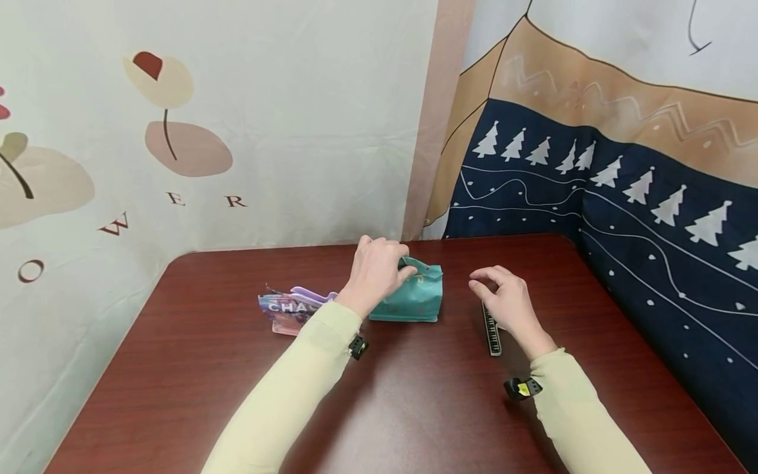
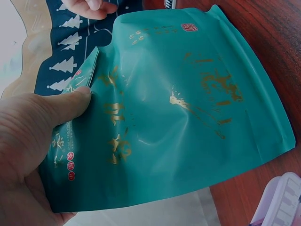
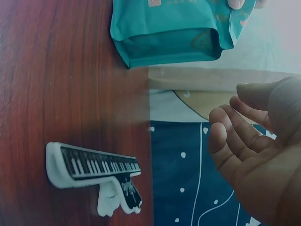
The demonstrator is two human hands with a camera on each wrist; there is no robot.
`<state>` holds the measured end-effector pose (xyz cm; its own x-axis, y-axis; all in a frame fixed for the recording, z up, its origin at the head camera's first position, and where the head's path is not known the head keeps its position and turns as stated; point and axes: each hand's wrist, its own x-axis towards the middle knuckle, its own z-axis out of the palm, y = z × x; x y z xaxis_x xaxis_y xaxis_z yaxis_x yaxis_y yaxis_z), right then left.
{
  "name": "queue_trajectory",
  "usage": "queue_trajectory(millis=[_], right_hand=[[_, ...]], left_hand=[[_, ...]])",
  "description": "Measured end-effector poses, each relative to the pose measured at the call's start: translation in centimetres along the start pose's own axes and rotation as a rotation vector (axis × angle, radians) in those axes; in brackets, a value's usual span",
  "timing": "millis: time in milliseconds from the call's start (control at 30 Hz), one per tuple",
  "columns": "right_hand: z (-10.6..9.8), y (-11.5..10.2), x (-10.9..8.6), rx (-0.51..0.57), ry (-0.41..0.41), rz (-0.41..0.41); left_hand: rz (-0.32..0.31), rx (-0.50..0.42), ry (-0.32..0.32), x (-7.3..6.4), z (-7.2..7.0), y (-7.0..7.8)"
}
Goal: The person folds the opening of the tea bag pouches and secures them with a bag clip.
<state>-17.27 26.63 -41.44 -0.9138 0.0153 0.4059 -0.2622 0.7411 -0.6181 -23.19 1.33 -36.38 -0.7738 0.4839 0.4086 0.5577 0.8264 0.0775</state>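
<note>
My left hand (image 1: 376, 273) grips the folded-over top of a teal tea bag (image 1: 414, 299) that stands on the table. In the left wrist view, the thumb presses on the fold of the bag (image 2: 164, 108), which bears gold lettering. My right hand (image 1: 506, 299) hovers to the right of the bag, its fingers loosely bent and holding nothing. Below that hand lies a black-and-white bag clip (image 3: 99, 165) with a piano-keyboard pattern; the right wrist view shows it apart from the fingers.
Left of the teal bag is a printed pouch (image 1: 284, 316) marked "CHA", with a purple clip (image 1: 314, 295) on it. The table (image 1: 438, 401) is dark red-brown wood. Patterned curtains (image 1: 331, 118) hang behind its back edge and along its right side.
</note>
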Motion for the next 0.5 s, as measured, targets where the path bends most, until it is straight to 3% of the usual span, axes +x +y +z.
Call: queue_trajectory(millis=[267,500], right_hand=[[-0.6,0.7,-0.3,-0.024,-0.034,0.061],[-0.8,1.3,-0.6,-0.061,-0.019,0.049]], left_hand=[[0.01,0.005,0.015,0.1,0.1,0.0],[0.016,0.009,0.031,0.1,0.3,-0.1]])
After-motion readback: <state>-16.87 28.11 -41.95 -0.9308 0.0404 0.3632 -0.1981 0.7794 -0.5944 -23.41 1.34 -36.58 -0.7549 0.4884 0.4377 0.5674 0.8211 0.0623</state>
